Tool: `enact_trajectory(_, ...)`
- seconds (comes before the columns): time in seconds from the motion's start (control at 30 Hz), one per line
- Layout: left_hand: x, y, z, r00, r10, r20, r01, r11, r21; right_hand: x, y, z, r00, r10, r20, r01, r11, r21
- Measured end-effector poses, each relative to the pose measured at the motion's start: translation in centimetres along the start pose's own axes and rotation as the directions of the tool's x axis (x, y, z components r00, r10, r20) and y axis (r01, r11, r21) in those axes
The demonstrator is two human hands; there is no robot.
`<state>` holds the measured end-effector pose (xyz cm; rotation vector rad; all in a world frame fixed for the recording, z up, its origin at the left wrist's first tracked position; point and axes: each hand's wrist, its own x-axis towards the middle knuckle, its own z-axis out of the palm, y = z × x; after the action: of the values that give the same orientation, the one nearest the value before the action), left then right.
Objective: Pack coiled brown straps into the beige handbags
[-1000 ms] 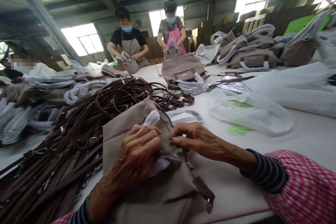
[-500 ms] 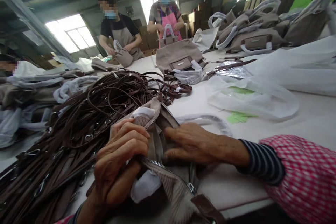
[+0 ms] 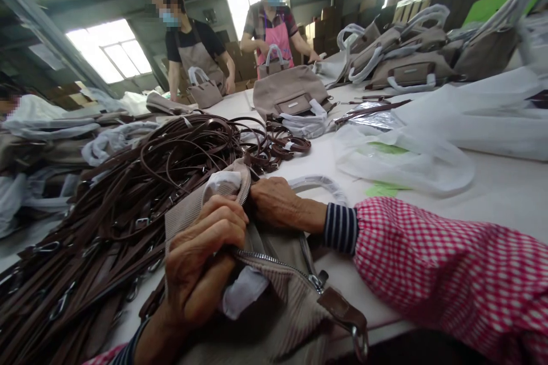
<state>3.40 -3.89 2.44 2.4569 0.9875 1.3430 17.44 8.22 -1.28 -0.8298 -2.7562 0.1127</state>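
A taupe ribbed handbag point(image 3: 295, 302) lies in front of me with its zipped top open. My left hand point(image 3: 209, 245) is closed round the near-left rim of the opening, the fabric bunched in its fingers. My right hand point(image 3: 278, 202) reaches into the opening at its far end, beside the zip; its fingers are hidden inside the bag. White wrapping point(image 3: 246, 291) covers part of a handle below my left hand. A silver zip slider point(image 3: 317, 282) and a brown leather tab point(image 3: 340, 308) with a metal clasp are at the near right end.
Brown leather straps point(image 3: 115, 222) with metal clips are heaped at left. Another taupe bag point(image 3: 291, 91) stands ahead, and more bags point(image 3: 411, 68) are piled at right. White sheeting point(image 3: 471, 102) covers the right side. Two people in aprons point(image 3: 197, 57) stand across the table.
My right hand has moved away from me, toward the far end of the opening, and its forearm has come further in. My left hand keeps its hold on the rim.
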Motion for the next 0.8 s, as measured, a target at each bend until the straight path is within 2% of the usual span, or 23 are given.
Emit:
enact_trajectory(0.1,0.0,0.1,0.1,1.0,0.021,0.005,-0.021,1.0,0.01,0.6,-0.6,0.3,0.996,0.081,-0.032,-0.08,0.996,0.029)
enact_trajectory(0.37,-0.4,0.0,0.1,0.997,0.074,-0.005,-0.074,0.997,0.032,1.5,-1.7,1.2,0.994,0.014,-0.106,-0.015,1.0,-0.013)
enact_trajectory(0.6,-0.4,0.1,0.0,0.995,0.097,-0.033,-0.097,0.995,0.0,1.5,-1.0,0.8,0.999,0.006,-0.046,-0.006,1.0,0.011)
enact_trajectory(0.8,-0.4,0.1,0.0,0.996,0.086,-0.038,-0.086,0.996,0.014,1.8,-0.7,1.1,0.996,-0.022,-0.088,0.02,0.999,-0.028)
